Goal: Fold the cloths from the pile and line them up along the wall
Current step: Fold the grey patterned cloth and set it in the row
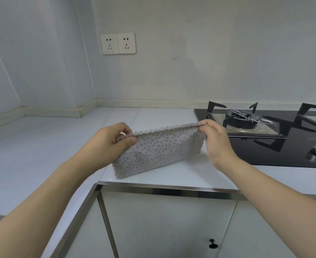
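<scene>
One grey dotted cloth (pixel 157 151) is in view, held up by two hands above the front part of the white counter (pixel 41 146), just left of the black gas hob (pixel 276 144). It is doubled over: two layers meet along its top edge, and the folded body hangs down toward the counter's front edge. The left hand (pixel 108 140) pinches the top left corner, thumb in front and fingers curled behind. The right hand (pixel 215 138) pinches the top right corner between thumb and fingertips, close beside the hob's near left corner. The cloth's long axis runs left to right, roughly along the back wall (pixel 190 62), with the right end higher and nearer the hob than the left. Two wall sockets (pixel 118 43) sit side by side on that wall, up and left of the hob. One small black knob (pixel 212 243) shows on the cabinet door below the counter.
</scene>
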The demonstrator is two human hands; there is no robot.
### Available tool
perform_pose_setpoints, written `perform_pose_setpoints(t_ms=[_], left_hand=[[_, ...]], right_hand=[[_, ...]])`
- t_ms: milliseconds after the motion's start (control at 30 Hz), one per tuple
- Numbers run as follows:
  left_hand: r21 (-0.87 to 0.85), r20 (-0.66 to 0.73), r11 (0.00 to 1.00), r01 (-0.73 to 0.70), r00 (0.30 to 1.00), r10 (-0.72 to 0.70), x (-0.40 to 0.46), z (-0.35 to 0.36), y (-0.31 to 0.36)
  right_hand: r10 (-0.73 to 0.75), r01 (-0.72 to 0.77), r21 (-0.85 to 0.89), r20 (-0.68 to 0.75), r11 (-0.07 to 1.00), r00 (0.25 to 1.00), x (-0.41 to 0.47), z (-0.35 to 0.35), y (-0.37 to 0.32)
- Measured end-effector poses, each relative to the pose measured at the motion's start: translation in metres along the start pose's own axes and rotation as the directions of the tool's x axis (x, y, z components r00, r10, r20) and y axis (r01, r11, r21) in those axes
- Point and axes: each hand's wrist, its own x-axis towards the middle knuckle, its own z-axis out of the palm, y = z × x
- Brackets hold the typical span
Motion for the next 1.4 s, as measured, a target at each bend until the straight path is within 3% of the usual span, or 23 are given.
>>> perform_pose_setpoints(t_ms=[67, 167, 300, 433, 567, 667, 733, 800, 867, 933, 1033, 1200, 1300, 1400], left_hand=[[-0.054, -0.050, 0.999, 0.000, 0.999, -0.003, 0.000, 0.000, 0.005], [-0.119, -0.058, 0.992, 0.034, 0.997, -0.042, 0.000, 0.006, 0.007], [-0.135, -0.032, 0.980, 0.143, 0.988, -0.149, 0.007, 0.019, -0.007], [0.028, -0.041, 0.972, 0.233, 0.972, -0.232, 0.028, 0.031, -0.030], [0.412, -0.041, 0.882, 0.229, 0.972, -0.233, 0.046, 0.045, -0.045], [0.586, -0.034, 0.776, 0.233, 0.964, -0.264, 0.053, 0.054, -0.045], [0.669, -0.070, 0.724, 0.166, 0.984, -0.161, 0.056, 0.060, -0.036], [0.625, -0.110, 0.775, 0.091, 0.994, -0.028, 0.054, 0.072, -0.021], [0.460, -0.059, 0.888, 0.009, 0.998, 0.021, 0.047, 0.090, -0.005], [0.398, 0.100, 0.917, -0.026, 0.995, -0.016, 0.036, 0.108, 0.000], [0.517, 0.287, 0.856, -0.026, 0.947, -0.145, 0.029, 0.115, -0.010], [0.514, 0.356, 0.856, 0.054, 0.895, -0.270, 0.024, 0.086, -0.038], [0.553, 0.326, 0.833, 0.014, 0.917, -0.232, 0.010, 0.062, -0.050], [0.456, 0.309, 0.885, 0.097, 0.915, -0.259, 0.001, 0.048, -0.043]], right_hand=[[-0.040, 0.036, -0.078, -0.050, 0.996, 0.998, 0.012, 0.002, -0.010], [-0.078, 0.073, -0.381, 0.000, 0.922, 0.997, 0.033, 0.007, -0.019], [0.022, 0.133, -0.745, 0.194, 0.654, 0.981, 0.056, 0.017, -0.015], [0.019, 0.297, -0.852, 0.338, 0.432, 0.941, 0.071, 0.033, 0.017], [0.030, 0.315, -0.902, 0.339, 0.296, 0.940, 0.080, 0.048, 0.051], [0.059, 0.287, -0.913, 0.316, 0.289, 0.947, 0.087, 0.051, 0.070], [0.035, 0.273, -0.924, 0.293, 0.269, 0.955, 0.092, 0.049, 0.073], [-0.086, 0.301, -0.934, 0.290, 0.191, 0.953, 0.091, 0.047, 0.066], [-0.119, 0.355, -0.900, 0.335, 0.252, 0.935, 0.084, 0.046, 0.060], [0.070, 0.375, -0.844, 0.432, 0.384, 0.899, 0.071, 0.046, 0.061], [0.340, 0.411, -0.850, 0.512, 0.329, 0.788, 0.055, 0.042, 0.075], [0.405, 0.432, -0.851, 0.522, 0.297, 0.750, 0.068, 0.035, 0.079], [0.445, 0.429, -0.868, 0.496, 0.249, 0.746, 0.080, 0.030, 0.075], [0.312, 0.398, -0.904, 0.427, 0.152, 0.849, 0.069, 0.031, 0.061]])
